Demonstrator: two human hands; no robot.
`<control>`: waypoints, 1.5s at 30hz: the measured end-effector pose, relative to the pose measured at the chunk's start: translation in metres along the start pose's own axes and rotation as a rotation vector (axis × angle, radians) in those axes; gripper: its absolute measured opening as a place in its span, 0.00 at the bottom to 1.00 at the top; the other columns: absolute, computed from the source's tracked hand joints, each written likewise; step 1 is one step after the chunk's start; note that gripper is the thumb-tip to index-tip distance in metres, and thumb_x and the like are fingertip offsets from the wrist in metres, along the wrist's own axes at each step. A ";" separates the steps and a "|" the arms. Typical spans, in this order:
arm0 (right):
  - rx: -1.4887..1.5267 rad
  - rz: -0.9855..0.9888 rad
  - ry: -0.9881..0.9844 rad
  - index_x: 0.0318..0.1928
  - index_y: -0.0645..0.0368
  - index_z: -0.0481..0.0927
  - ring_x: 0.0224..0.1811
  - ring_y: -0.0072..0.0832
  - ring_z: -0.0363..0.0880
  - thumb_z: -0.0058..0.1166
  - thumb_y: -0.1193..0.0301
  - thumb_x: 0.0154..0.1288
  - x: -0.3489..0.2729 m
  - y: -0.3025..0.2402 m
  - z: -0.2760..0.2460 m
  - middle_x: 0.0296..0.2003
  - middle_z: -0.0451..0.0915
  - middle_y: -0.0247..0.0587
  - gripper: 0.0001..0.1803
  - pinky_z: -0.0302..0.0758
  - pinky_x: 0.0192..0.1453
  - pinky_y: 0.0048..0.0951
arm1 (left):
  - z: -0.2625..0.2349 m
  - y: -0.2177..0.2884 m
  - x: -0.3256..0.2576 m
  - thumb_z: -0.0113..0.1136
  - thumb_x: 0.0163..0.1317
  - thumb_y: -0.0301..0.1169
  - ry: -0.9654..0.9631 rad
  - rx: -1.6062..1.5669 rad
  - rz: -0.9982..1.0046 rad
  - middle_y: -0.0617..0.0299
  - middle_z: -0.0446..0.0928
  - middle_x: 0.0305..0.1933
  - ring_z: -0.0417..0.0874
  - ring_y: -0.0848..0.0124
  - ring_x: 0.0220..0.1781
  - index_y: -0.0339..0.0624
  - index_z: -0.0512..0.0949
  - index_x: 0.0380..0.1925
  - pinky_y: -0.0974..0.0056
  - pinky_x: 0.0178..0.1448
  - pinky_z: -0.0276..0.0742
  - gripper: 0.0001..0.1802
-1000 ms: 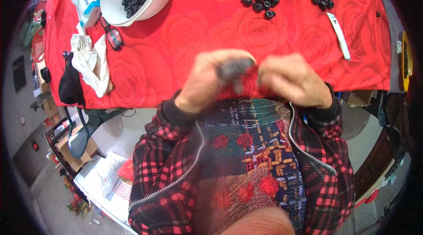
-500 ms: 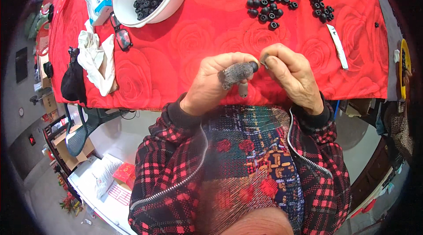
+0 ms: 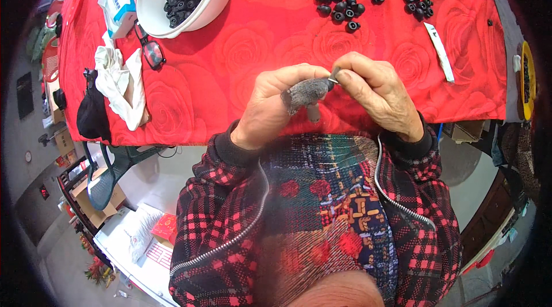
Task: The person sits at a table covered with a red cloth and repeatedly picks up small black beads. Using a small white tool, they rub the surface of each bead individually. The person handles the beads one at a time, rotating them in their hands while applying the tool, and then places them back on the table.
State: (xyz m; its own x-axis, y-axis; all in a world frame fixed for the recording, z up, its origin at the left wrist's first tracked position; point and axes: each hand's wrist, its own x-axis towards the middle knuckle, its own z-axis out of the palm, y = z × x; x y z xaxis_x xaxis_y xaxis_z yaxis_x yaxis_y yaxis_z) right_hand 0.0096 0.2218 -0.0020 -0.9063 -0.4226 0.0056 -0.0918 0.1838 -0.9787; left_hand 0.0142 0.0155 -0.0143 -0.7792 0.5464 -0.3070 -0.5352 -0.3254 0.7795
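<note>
My left hand point(image 3: 261, 105) is closed at the fingertips, pinching a small black rounded part, mostly hidden between the fingers. Grey knitted fabric covers point(image 3: 306, 93) wrap some of its digits. Close against it, my right hand point(image 3: 379, 91) pinches a small, thin metal blade point(image 3: 333, 75), its edge meeting the black part at the left fingertips. Both hands are held over the near edge of the red rose-patterned cloth point(image 3: 241, 48). Many similar black parts point(image 3: 351, 2) lie loose at the far right, and others fill a white basin point(image 3: 213, 5) at the far left.
Left of the hands lie eyeglasses point(image 3: 153, 54), white gloves or cloth point(image 3: 123, 85), a black fabric item point(image 3: 92, 111) and a blue-and-white tissue pack point(image 3: 119, 8). A narrow white packet point(image 3: 440, 54) is at right. A yellow-rimmed container point(image 3: 528, 82) stands beyond the table's right edge.
My right hand has moved slightly left, bringing the blade against the black part, which now shows less between the left fingers. The table things shift a little left in view.
</note>
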 end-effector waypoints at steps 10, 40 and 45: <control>0.037 0.015 0.024 0.37 0.63 0.75 0.25 0.32 0.77 0.48 0.71 0.67 0.000 0.002 -0.001 0.24 0.76 0.45 0.08 0.70 0.29 0.29 | -0.003 0.000 0.003 0.59 0.61 0.32 0.009 0.014 -0.011 0.58 0.78 0.36 0.79 0.71 0.30 0.34 0.76 0.47 0.68 0.30 0.75 0.17; 0.020 -0.016 0.042 0.37 0.63 0.76 0.22 0.28 0.74 0.47 0.71 0.67 0.001 0.009 0.001 0.21 0.74 0.43 0.08 0.69 0.28 0.28 | -0.003 -0.003 0.005 0.58 0.62 0.32 0.014 0.035 0.002 0.59 0.78 0.37 0.78 0.72 0.28 0.33 0.77 0.46 0.70 0.30 0.73 0.16; 0.041 -0.034 -0.024 0.36 0.62 0.76 0.21 0.25 0.72 0.46 0.71 0.68 -0.002 0.016 0.000 0.20 0.72 0.40 0.08 0.68 0.26 0.27 | -0.001 -0.002 0.006 0.55 0.64 0.31 0.056 0.025 -0.016 0.63 0.77 0.33 0.77 0.77 0.27 0.32 0.77 0.45 0.72 0.31 0.74 0.14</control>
State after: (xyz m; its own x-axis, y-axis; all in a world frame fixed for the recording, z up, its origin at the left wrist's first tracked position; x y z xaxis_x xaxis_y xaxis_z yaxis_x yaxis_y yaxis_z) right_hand 0.0098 0.2258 -0.0174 -0.8927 -0.4492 0.0347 -0.1051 0.1328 -0.9855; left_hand 0.0107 0.0189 -0.0182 -0.7880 0.5073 -0.3488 -0.5400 -0.2975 0.7873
